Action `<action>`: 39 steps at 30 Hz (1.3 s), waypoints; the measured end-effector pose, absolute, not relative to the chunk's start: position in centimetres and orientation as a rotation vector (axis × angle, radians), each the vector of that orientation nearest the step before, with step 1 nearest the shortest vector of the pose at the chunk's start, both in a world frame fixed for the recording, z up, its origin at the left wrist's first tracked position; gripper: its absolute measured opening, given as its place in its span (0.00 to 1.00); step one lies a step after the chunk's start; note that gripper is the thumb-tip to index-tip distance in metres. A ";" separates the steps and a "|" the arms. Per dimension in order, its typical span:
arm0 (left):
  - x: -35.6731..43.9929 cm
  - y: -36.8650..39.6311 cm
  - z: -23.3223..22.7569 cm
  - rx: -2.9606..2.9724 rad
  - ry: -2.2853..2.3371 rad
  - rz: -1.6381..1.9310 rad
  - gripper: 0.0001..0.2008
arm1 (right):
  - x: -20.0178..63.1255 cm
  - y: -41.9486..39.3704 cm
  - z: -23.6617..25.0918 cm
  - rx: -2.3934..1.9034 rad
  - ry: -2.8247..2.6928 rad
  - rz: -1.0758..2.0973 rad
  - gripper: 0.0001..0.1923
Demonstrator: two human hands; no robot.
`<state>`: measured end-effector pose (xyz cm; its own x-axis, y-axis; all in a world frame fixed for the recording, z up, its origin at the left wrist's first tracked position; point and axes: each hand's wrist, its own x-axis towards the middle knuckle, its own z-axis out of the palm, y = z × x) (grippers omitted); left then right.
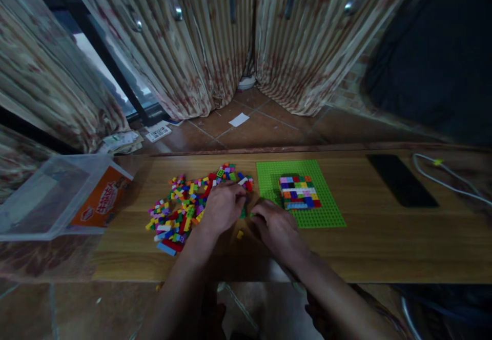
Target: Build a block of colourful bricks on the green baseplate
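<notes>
Two hands meeting, left hand [223, 205] on brick pile [184, 212]; right hand [277, 227] beside green baseplate [326, 201]

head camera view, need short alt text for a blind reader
Two bare hands, left hand and right hand, meet over a low wooden table, between a loose pile of small multicoloured plastic bricks and a green studded baseplate bearing a multicoloured brick block.

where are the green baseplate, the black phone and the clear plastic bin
green flat studded baseplate [326, 212], head view, bare right part
black flat phone [402, 180], head view, screen middle
clear plastic storage bin [42, 196], head view, side wall
</notes>
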<state>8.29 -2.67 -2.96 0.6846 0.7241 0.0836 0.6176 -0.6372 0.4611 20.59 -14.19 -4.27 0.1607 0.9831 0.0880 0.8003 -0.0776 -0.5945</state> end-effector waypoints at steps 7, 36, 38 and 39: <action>8.8 -3.0 -2.8 2.446 1.017 0.480 0.08 | 25.4 -15.6 -2.1 -1.798 -1.512 0.378 0.10; 14.9 -9.2 -3.1 2.126 0.666 0.227 0.19 | 31.5 -16.8 -3.4 -1.926 -1.264 0.474 0.07; 15.0 -9.3 -3.1 2.120 0.656 0.220 0.19 | 31.5 -16.7 -3.2 -1.973 -1.213 0.438 0.07; 15.1 -9.3 -3.1 2.119 0.651 0.216 0.20 | 31.4 -16.6 -3.1 -1.992 -1.189 0.426 0.07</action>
